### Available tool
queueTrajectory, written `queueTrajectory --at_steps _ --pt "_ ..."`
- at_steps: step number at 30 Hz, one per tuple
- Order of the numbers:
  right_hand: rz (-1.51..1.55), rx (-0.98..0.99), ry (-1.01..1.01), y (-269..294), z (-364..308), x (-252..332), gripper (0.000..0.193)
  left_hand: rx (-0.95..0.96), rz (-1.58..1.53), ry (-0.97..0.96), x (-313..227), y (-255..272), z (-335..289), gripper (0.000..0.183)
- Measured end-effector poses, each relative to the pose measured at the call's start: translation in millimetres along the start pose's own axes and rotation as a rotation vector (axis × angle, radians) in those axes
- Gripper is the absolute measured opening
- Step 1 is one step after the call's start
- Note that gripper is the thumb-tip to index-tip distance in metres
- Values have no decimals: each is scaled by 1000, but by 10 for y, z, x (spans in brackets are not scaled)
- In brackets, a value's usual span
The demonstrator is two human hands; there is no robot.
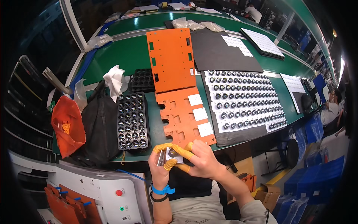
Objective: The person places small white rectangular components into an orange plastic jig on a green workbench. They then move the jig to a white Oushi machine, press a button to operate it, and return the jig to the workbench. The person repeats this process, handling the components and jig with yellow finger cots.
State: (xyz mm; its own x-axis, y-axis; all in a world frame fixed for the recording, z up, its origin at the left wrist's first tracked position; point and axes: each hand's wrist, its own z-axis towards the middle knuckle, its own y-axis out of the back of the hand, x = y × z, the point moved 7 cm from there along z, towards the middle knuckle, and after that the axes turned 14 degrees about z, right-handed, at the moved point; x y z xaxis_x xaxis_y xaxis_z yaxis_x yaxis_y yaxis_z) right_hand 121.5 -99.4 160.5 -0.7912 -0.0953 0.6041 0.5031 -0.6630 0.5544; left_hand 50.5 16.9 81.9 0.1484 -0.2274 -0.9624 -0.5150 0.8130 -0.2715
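Note:
Yellow finger cots cover fingertips of both hands. Between them, just off the table's near edge, is a small white square plate with a dark round lens-like part (173, 153). My left hand (159, 164), wearing a blue wristband (163, 190), is closed round its left side, with a shiny edge beside the palm. My right hand (199, 158) pinches it from the right. Beyond them lies an orange hinged fixture (170, 128), its lid (171, 59) folded back. Three white square plates (201, 114) sit along the fixture's right side.
A black tray of round lenses (148, 127) stands left of the fixture. On the right, a dark foam board (238, 139) carries rows of lenses on white plates. An orange bag (61, 127) and black bag (100, 127) sit far left. A white machine (112, 194) with buttons stands lower left.

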Motion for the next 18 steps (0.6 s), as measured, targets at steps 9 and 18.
queueTrajectory --at_steps 9,18 --pt "19 -124 51 197 -5 -116 41 -12 321 -82 -140 -58 -14 47" --pt "156 19 -135 185 -82 -332 34 -18 703 -225 -230 -161 25 21"
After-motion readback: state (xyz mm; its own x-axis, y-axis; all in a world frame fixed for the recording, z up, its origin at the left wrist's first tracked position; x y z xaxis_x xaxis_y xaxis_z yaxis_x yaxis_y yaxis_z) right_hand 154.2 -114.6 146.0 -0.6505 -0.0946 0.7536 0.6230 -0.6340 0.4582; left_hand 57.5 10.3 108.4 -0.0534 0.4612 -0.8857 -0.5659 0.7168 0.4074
